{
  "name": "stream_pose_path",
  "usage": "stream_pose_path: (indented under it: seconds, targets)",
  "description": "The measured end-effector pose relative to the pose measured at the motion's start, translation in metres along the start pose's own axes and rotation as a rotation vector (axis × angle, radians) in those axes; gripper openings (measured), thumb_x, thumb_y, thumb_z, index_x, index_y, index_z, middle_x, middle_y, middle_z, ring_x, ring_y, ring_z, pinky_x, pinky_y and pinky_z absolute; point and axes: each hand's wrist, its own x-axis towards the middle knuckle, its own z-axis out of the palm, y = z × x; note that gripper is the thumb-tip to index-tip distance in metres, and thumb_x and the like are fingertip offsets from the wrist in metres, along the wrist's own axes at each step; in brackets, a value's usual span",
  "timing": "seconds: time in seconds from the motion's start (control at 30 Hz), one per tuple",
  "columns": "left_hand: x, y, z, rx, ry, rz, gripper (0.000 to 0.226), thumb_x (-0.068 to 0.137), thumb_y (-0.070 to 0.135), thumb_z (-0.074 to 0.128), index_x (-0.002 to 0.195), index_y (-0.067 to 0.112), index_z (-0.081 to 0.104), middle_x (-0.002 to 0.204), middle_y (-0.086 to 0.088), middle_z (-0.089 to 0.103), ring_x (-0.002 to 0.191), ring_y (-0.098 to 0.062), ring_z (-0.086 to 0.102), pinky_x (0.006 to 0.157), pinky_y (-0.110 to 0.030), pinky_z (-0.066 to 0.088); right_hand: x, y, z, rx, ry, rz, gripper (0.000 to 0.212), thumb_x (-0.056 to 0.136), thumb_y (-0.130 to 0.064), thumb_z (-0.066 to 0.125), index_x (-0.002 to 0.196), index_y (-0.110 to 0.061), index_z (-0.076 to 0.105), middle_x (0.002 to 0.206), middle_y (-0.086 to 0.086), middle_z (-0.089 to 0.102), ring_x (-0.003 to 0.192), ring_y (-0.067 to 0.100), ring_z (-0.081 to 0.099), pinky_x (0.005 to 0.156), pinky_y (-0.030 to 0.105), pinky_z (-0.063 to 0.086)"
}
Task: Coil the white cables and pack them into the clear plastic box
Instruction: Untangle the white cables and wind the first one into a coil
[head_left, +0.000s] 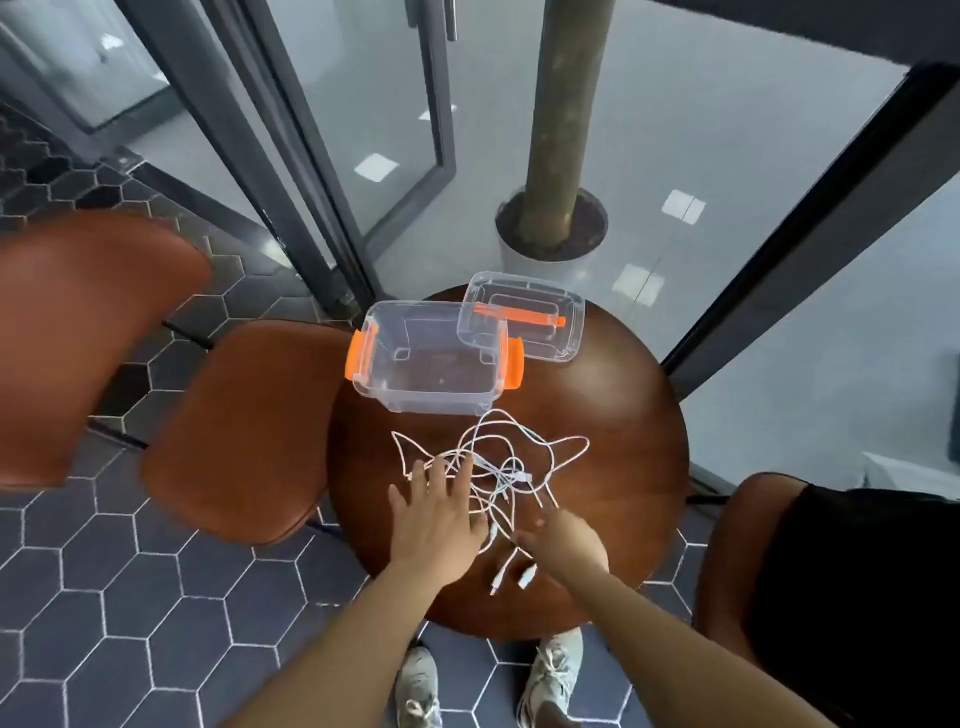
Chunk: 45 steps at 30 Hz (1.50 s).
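Observation:
A tangle of white cables (501, 460) lies spread on the round wooden table (623, 415). Behind it stands the clear plastic box (431, 358) with orange latches, open and empty. Its clear lid (524, 325) with an orange handle leans on the box's far right corner. My left hand (434, 512) rests flat on the left side of the tangle, fingers spread. My right hand (563, 538) is at the near side of the tangle, fingers bent over a cable strand; whether it grips the strand is unclear. Two white plugs (511, 574) lie just below it.
Brown leather chairs stand to the left (244, 415) and at the right (753, 545), the right one draped with black cloth (857, 597). A potted tree trunk (550, 228) and glass doors stand behind the table. My shoes (550, 670) show under the table edge.

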Motion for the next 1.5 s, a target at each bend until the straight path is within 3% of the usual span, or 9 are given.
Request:
stream_pose_path:
  seconds: [0.23,0.4,0.53,0.7,0.83,1.0,1.23,1.37,1.5]
  targets:
    - [0.029,-0.002,0.024,0.032,-0.067,-0.046,0.071,0.097,0.050,0.043,0.157,0.026,0.013,0.164,-0.010,0.016,0.152,-0.034,0.011,0.117,-0.061,0.025,0.027,-0.014,0.017,0.005,-0.036,0.031,0.027,0.081,-0.044,0.060,0.097,-0.024,0.065,0.095,-0.003,0.072,0.091,0.024,0.069,0.079,0.035,0.058]
    - [0.029,0.000,0.016,-0.066,0.163,-0.010,0.038,0.098,0.042,0.042,0.124,0.024,0.062,0.123,-0.001,0.058,0.115,-0.021,0.054,0.094,-0.038,0.045,0.018,-0.020,-0.007,0.264,0.074,0.077,0.013,0.080,-0.029,0.055,0.072,-0.021,0.063,0.069,-0.005,0.068,0.071,0.021,0.067,0.065,0.032,0.055]
    - [0.021,0.015,-0.004,-0.406,0.223,-0.049,0.048,0.100,0.046,0.034,0.088,0.019,0.073,0.095,-0.003,0.066,0.092,-0.021,0.061,0.089,-0.042,0.049,-0.014,-0.024,-0.041,0.347,0.286,0.038,0.014,0.082,-0.031,0.059,0.078,-0.030,0.072,0.070,-0.008,0.072,0.070,0.013,0.067,0.059,0.028,0.050]
    - [0.021,0.044,-0.072,-1.615,-0.401,-0.348,0.043,0.104,0.039,0.043,0.093,0.011,0.072,0.083,-0.009,0.076,0.070,-0.019,0.069,0.069,-0.033,0.052,-0.063,-0.033,-0.063,0.296,0.451,-0.218,0.009,0.089,-0.032,0.069,0.087,-0.035,0.077,0.059,-0.009,0.067,0.058,0.006,0.062,0.053,0.028,0.047]
    - [0.020,0.052,-0.102,-1.858,-0.476,-0.398,0.016,0.099,0.014,0.056,0.087,0.008,0.066,0.076,-0.009,0.072,0.067,-0.024,0.070,0.063,-0.033,0.055,-0.083,-0.028,-0.066,0.177,0.520,-0.403,0.009,0.090,-0.040,0.067,0.096,-0.038,0.074,0.061,-0.010,0.064,0.057,0.009,0.059,0.054,0.032,0.050]
    - [0.023,0.034,-0.110,-2.109,-0.363,-0.565,0.013,0.101,0.010,0.053,0.091,0.006,0.060,0.074,-0.009,0.059,0.072,-0.025,0.063,0.071,-0.039,0.054,-0.105,-0.001,-0.072,-0.036,0.625,-0.467,0.016,0.087,-0.041,0.064,0.077,-0.029,0.068,0.063,-0.013,0.061,0.062,0.006,0.057,0.050,0.024,0.043]
    - [0.012,-0.002,-0.113,-2.238,-0.104,-0.611,0.018,0.103,0.017,0.050,0.106,0.004,0.062,0.071,-0.006,0.045,0.066,-0.019,0.048,0.074,-0.040,0.051,-0.080,0.042,-0.081,-0.101,0.292,-0.042,0.010,0.089,-0.027,0.067,0.082,-0.026,0.075,0.081,-0.003,0.072,0.090,0.022,0.068,0.070,0.031,0.047]
    - [-0.008,-0.006,-0.119,-2.176,-0.065,-0.405,0.028,0.106,0.022,0.045,0.119,0.004,0.061,0.058,-0.002,0.042,0.053,-0.015,0.044,0.076,-0.037,0.050,-0.064,0.026,-0.084,-0.134,0.199,-0.082,0.014,0.091,-0.029,0.061,0.088,-0.025,0.074,0.089,-0.006,0.075,0.093,0.019,0.070,0.073,0.031,0.050]
    - [-0.019,-0.010,-0.138,-2.267,-0.042,-0.197,0.028,0.103,0.022,0.047,0.120,0.005,0.060,0.073,-0.007,0.062,0.078,-0.022,0.067,0.094,-0.043,0.050,-0.063,-0.019,-0.088,0.033,0.111,-0.259,0.018,0.096,-0.029,0.061,0.083,-0.022,0.072,0.076,-0.006,0.072,0.074,0.007,0.066,0.067,0.026,0.045]
